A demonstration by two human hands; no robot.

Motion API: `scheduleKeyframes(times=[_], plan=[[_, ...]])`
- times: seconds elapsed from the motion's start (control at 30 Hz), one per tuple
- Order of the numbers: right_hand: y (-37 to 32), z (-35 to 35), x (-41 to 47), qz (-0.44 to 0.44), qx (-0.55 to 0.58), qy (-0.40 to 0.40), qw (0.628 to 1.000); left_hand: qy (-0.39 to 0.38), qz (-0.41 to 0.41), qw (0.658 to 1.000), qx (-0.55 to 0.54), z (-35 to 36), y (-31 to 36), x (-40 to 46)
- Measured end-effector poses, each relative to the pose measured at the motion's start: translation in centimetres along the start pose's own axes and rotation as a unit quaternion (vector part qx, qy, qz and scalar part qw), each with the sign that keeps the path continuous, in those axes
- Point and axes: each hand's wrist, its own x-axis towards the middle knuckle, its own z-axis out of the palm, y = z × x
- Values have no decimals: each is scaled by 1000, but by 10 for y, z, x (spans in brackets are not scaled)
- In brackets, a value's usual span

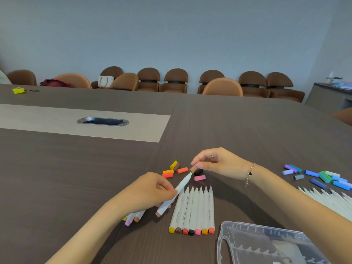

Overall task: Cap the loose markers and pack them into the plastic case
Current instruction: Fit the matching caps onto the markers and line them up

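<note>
Just below frame centre, the left hand grips a white marker, tip up-right; the right hand pinches a brown cap near that tip. Best to line the cap along the barrel, then press straight. The plastic case waits lower right.

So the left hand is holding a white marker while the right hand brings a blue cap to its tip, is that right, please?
Not quite: the cap pinched in the right hand is brown, not blue; the blue caps lie loose on the table at far right. The head view shows this. The left hand does hold the white marker.
</note>
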Motion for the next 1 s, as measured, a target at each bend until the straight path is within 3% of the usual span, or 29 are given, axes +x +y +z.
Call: scheduleKeyframes(times=[0.4, 0.7, 1.0], plan=[[2, 7, -5, 11, 33, 22, 999, 9, 2, 1000, 7, -1, -1, -1], [-11, 13, 1, -17, 77, -40, 996, -41, 2, 993, -114, 0, 14, -11], [-9, 22, 6, -14, 95, -60, 994, -13, -32, 993, -116, 2, 15, -14]])
